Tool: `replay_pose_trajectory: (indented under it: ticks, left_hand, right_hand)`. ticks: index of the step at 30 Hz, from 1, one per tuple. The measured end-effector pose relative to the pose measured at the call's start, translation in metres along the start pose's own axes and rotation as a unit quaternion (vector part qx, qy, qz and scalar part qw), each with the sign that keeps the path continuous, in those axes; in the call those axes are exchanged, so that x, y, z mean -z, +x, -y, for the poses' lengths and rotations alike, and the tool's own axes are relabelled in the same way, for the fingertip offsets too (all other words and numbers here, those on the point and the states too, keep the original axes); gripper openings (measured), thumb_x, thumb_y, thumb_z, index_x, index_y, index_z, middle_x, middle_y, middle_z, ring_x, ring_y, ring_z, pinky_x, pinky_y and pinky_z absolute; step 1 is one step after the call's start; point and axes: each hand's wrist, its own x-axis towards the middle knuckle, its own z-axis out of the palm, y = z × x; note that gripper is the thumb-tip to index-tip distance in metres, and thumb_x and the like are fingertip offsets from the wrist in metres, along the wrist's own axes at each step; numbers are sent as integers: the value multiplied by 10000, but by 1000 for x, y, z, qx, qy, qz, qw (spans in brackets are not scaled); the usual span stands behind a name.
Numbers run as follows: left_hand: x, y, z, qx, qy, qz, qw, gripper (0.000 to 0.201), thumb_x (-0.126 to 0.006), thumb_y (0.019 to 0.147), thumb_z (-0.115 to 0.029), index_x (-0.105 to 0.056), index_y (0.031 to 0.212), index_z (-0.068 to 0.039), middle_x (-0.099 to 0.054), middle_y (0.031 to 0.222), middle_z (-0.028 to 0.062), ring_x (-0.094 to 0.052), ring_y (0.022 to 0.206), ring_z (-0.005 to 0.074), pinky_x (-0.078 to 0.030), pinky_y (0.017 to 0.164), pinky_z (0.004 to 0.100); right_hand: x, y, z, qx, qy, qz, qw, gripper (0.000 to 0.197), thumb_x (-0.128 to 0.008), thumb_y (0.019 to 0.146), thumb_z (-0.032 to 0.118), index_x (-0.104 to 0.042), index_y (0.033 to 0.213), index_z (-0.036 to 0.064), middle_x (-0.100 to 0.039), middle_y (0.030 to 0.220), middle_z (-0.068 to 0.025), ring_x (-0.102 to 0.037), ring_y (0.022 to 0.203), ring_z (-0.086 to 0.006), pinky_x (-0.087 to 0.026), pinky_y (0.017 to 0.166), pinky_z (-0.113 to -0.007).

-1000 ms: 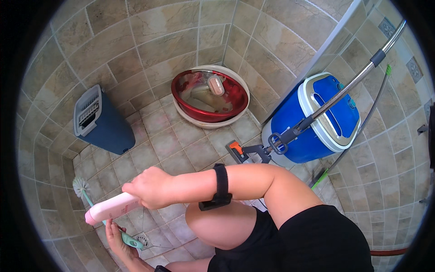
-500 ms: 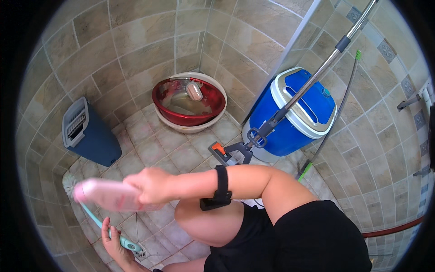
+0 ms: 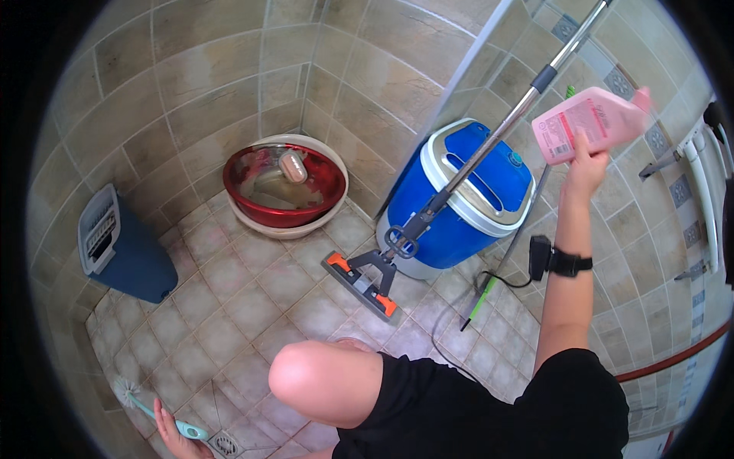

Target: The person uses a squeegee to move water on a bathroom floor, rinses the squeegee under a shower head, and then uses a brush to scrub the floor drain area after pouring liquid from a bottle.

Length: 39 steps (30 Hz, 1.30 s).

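My right hand (image 3: 587, 177) grips a pink plastic bottle (image 3: 592, 126) near its base, held up at the right beside the tiled wall. The bottle lies tilted on its side, with its spout end pointing right. Down at the lower left, my left hand (image 3: 177, 437) is around the light teal handle of a round-headed scrubbing brush (image 3: 191, 431). Its pale bristle head is low by the left wall. Part of the left hand is cut off by the lower edge.
A flat mop (image 3: 359, 287) leans across a blue and white lidded tub (image 3: 459, 199). A green-ended pole (image 3: 482, 302) stands behind it. In the corner, a red basin (image 3: 321, 203) sits inside a pale one. A dark blue bin (image 3: 134, 256) stands left. A floor drain (image 3: 225, 442) lies near my left hand.
My right hand has swung the pink bottle from the left across to the upper right. My left hand and the brush now appear lower in view, and the whole view has shifted.
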Motion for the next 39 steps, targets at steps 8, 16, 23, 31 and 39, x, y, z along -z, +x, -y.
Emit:
replay_pose_trajectory:
  ticks: [8, 16, 23, 31, 39]
  left_hand:
    - [-28, -2, 1, -29, -24, -8, 999, 361, -539, 877, -196, -530, 1210, -57, -533, 1009, -18, -434, 797, 24, -366, 704, 203]
    - [-38, -18, -8, -1, 22, -65, 998, 355, -540, 874, -224, -545, 1207, -101, -536, 977, -58, -412, 702, -7, -344, 542, 160]
    - [-49, -19, -4, 15, -3, -54, 998, 352, -550, 872, -184, -538, 1214, -101, -450, 754, -63, -406, 624, 1, -338, 527, 152]
    - [-48, -13, -6, 32, -49, -20, 998, 369, -553, 871, -201, -527, 1228, -111, -488, 769, -58, -447, 665, 10, -378, 585, 164]
    - [-32, -2, -12, 60, -73, -2, 996, 372, -555, 878, -213, -517, 1233, -108, -494, 754, -57, -464, 680, 0, -395, 583, 154]
  right_hand:
    - [-33, 11, -199, -159, -182, 96, 966, 262, -683, 748, 147, -570, 936, 3, -626, 886, -100, -608, 755, -189, -485, 633, -311]
    - [-73, -2, -247, -174, -27, 169, 970, 449, -665, 743, 66, -481, 1144, -15, -581, 1027, -131, -585, 893, -230, -491, 773, -335]
    - [-39, 31, -222, -92, -239, -14, 967, 440, -635, 796, 255, -486, 1111, -15, -601, 960, -102, -576, 852, -217, -458, 762, -336]
    - [-77, -12, -78, -216, 88, 240, 942, 192, -539, 855, 129, -490, 1002, 18, -566, 778, -88, -585, 659, -188, -492, 619, -335]
    - [-35, -9, -35, -145, -67, 149, 976, 138, -525, 820, 110, -480, 765, -9, -491, 567, -64, -529, 459, -169, -477, 421, -319]
